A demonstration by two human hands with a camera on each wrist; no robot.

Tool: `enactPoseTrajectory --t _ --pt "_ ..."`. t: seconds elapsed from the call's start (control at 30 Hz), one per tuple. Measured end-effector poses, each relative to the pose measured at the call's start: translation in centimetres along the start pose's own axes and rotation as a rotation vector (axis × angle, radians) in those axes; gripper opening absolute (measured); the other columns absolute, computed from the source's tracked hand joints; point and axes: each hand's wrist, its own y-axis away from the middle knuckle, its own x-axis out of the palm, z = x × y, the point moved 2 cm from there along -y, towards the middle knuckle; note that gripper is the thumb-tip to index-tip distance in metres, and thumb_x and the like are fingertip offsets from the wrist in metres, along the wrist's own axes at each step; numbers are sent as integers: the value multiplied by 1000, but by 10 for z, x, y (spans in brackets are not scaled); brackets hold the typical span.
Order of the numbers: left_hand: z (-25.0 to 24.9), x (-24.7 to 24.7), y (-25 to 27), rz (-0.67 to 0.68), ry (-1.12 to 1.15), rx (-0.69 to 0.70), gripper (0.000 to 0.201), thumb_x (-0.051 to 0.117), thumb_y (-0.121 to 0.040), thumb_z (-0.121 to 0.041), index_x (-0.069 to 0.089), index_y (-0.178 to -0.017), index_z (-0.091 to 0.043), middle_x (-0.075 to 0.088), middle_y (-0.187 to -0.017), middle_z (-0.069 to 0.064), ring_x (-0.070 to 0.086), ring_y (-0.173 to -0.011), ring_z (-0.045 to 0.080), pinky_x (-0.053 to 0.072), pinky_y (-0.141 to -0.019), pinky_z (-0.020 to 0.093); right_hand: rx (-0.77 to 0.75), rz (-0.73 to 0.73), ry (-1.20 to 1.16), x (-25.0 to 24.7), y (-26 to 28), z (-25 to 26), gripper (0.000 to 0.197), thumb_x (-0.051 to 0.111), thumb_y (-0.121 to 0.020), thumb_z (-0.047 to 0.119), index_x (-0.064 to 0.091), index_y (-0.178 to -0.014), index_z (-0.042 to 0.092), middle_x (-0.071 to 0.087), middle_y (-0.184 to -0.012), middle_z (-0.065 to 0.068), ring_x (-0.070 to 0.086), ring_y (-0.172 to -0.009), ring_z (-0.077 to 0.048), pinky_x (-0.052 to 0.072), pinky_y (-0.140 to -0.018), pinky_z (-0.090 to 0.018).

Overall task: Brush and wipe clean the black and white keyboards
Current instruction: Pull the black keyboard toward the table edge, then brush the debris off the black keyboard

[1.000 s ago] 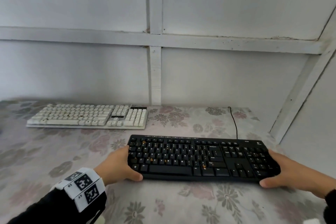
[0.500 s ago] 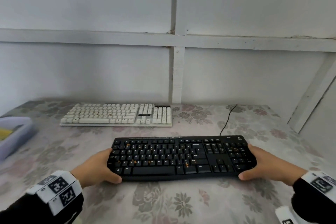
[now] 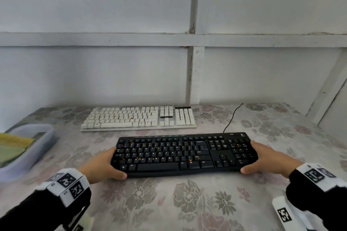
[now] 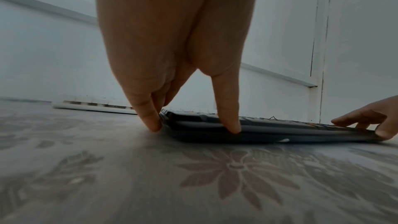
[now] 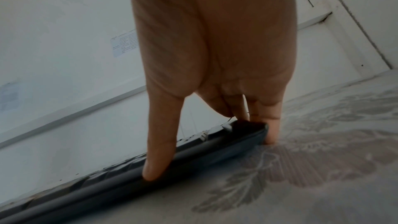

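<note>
The black keyboard [image 3: 180, 154] lies on the flowered tablecloth near me, with orange crumbs scattered among its keys. My left hand [image 3: 105, 165] grips its left end, thumb on the front edge and fingers at the side, also seen on the black keyboard [image 4: 269, 130] in the left wrist view. My right hand [image 3: 266, 159] grips the right end the same way, the thumb pressed on the front edge of the keyboard [image 5: 193, 157]. The white keyboard [image 3: 139, 118] lies farther back on the left, a few crumbs on its keys.
A translucent tub [image 3: 28, 148] at the left table edge holds a yellow-bristled brush [image 3: 16, 141] and a greenish cloth. The black keyboard's cable [image 3: 232, 116] runs back toward the white wall. A white post stands at the right corner.
The black keyboard, held at both ends, has slid left across the cloth toward the table's middle. The view has swung left, bringing the tub into sight.
</note>
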Motion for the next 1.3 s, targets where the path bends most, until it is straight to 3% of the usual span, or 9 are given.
enactPoseTrajectory --t 0.2,0.3,0.4,0.5,0.6,0.73,1.13,1.23,1.3 --pt "-4 3 6 -5 -92 34 76 75 -75 -27 32 -137 -26 53 -122 -12 51 -105 6 38 -88 19 -3 -14 23 1 4 0 77 80 -72 29 34 -134 27 48 -123 8 46 -109 -9 35 -73 -11" --pt "-10 6 14 -45 -139 28 70 70 -80 -28 31 -138 -25 51 -129 -8 47 -101 5 35 -84 16 2 -18 66 2 3 -3 83 79 -70 39 33 -137 25 46 -128 8 45 -113 -9 38 -86 -20" --pt "-11 11 18 -88 -120 38 66 69 -81 -27 33 -137 -26 49 -132 -8 46 -101 3 35 -80 11 10 -14 130 4 2 -5 101 77 -47 69 38 -130 26 49 -127 7 47 -112 -11 41 -92 -27" --pt "-11 10 26 -151 -89 39 62 64 -86 -24 31 -138 -23 42 -126 -17 43 -103 3 34 -75 4 12 -22 243 5 3 5 135 56 -24 90 33 -136 16 41 -138 0 40 -125 -21 39 -102 -35" --pt "-2 4 36 -223 -76 7 77 63 -85 -33 20 -146 -16 31 -148 -3 36 -131 15 31 -107 26 -44 -15 270 13 11 39 136 61 -41 86 21 -146 9 29 -150 -4 28 -136 -26 31 -111 -36" --pt "12 -17 47 -319 -78 52 77 65 -83 -34 23 -146 -18 30 -150 2 32 -135 18 26 -110 31 -187 3 179 30 20 99 84 65 -84 45 22 -146 7 27 -152 -6 25 -139 -22 26 -113 -32" --pt "100 -146 51 -449 -73 19 81 73 -76 -30 31 -143 -18 35 -147 4 38 -131 24 34 -100 37 -507 111 24 156 -10 341 86 59 -89 42 9 -151 9 15 -158 -8 19 -144 -23 20 -113 -31" --pt "136 -186 50 -481 -151 -28 101 83 -58 -45 35 -141 -14 40 -144 9 38 -130 28 31 -103 38 -539 156 27 203 -20 406 86 62 -88 41 14 -149 6 22 -154 -13 23 -141 -30 25 -113 -37" --pt "161 -210 51 -493 -204 -65 119 74 -34 -63 42 -137 -12 47 -138 10 41 -127 30 31 -103 39 -537 199 19 232 -26 442 89 65 -85 44 14 -148 7 24 -151 -14 28 -137 -33 30 -110 -43"
